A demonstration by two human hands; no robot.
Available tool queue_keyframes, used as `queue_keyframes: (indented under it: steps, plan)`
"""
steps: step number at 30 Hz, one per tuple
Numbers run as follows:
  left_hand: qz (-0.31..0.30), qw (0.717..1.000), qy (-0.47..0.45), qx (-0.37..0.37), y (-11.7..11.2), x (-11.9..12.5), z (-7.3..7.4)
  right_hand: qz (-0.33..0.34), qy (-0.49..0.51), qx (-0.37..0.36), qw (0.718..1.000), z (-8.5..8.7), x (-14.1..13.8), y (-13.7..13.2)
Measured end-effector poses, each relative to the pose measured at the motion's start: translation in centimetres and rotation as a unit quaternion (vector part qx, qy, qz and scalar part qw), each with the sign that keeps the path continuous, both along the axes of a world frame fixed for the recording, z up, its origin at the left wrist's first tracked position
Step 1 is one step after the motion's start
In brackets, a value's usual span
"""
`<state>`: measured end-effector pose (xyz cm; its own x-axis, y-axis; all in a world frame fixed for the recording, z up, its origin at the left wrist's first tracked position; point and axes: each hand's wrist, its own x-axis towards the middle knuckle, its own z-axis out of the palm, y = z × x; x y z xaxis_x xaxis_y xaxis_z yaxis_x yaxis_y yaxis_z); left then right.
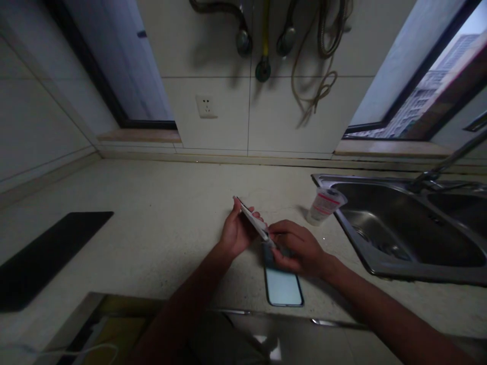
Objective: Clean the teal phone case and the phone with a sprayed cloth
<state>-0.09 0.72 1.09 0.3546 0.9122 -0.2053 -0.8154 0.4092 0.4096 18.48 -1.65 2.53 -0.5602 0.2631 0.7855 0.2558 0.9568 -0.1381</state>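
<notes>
My left hand (235, 232) grips a thin flat white card-like piece (251, 218), tilted on edge above the countertop (160, 228). My right hand (299, 248) pinches the lower end of that same piece with closed fingers. Directly under my right hand a smartphone (283, 286) lies flat on the counter, its pale screen facing up and its top end hidden by my fingers.
A small plastic cup with a red label (323, 205) leans at the sink's left rim. The steel sink (403, 233) and tap (449, 162) fill the right. A black mat (45, 253) lies at the left. An open drawer (95, 329) sits below the counter edge. Hoses (319, 61) hang on the wall.
</notes>
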Motion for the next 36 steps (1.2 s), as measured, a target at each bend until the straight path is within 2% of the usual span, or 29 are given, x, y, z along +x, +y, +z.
queue_keyframes:
  steps: [4, 7, 9, 11, 13, 15, 17, 18, 20, 22, 24, 27, 29, 32, 34, 36]
  plan:
    - [0.067, 0.998, 0.012, 0.002, 0.5, 0.1, -0.9, -0.017, 0.052, -0.047, 0.997, -0.3, 0.4, 0.5]
    - [0.092, 0.996, 0.017, -0.007, 0.4, 0.2, -0.9, -0.009, 0.099, -0.105, 0.989, -0.7, 0.5, 0.6]
    - [0.085, 0.996, 0.011, -0.013, 0.1, 0.3, -0.6, 0.003, 0.125, -0.175, 0.977, -1.0, 0.3, 0.5]
    - [0.078, 0.997, -0.004, -0.007, -0.2, 0.3, -0.1, 0.023, 0.124, -0.284, 0.951, -1.4, -0.1, 0.1]
    - [0.078, 0.997, -0.02, 0.009, -0.4, 0.2, 0.5, 0.037, 0.113, -0.428, 0.896, -1.8, -0.7, -0.2]
    - [0.083, 0.996, -0.027, 0.025, -0.5, 0.0, 0.9, 0.04, 0.124, -0.569, 0.812, -2.2, -1.2, -0.4]
    - [0.094, 0.995, -0.025, 0.026, -0.4, -0.2, 1.1, 0.038, 0.168, -0.662, 0.73, -2.3, -1.7, -0.3]
    - [0.101, 0.994, -0.023, 0.022, -0.3, -0.3, 1.2, 0.037, 0.198, -0.687, 0.698, -2.3, -1.8, -0.1]
    - [0.115, 0.993, -0.016, 0.01, 0.0, -0.4, 1.2, 0.034, 0.253, -0.713, 0.653, -2.1, -1.9, 0.2]
    - [0.125, 0.992, -0.009, -0.001, 0.2, -0.4, 1.1, 0.023, 0.289, -0.728, 0.622, -1.9, -1.9, 0.6]
    - [0.131, 0.991, -0.004, -0.013, 0.3, -0.4, 1.1, 0.01, 0.309, -0.736, 0.602, -1.8, -1.8, 0.8]
    - [0.14, 0.99, 0.004, -0.029, 0.3, -0.5, 1.2, -0.008, 0.345, -0.72, 0.602, -1.8, -1.7, 1.0]
    - [0.136, 0.99, 0.011, -0.032, 0.3, -0.5, 1.1, -0.027, 0.355, -0.695, 0.625, -1.9, -1.6, 1.1]
    - [0.107, 0.994, 0.022, -0.027, 0.1, -0.5, 1.0, -0.064, 0.314, -0.653, 0.686, -2.3, -1.4, 1.1]
    - [0.078, 0.996, 0.033, -0.02, 0.0, -0.3, 0.8, -0.082, 0.282, -0.605, 0.74, -2.5, -1.3, 1.1]
    - [0.044, 0.998, 0.042, -0.013, 0.0, 0.0, 0.5, -0.091, 0.265, -0.526, 0.803, -2.6, -1.2, 1.1]
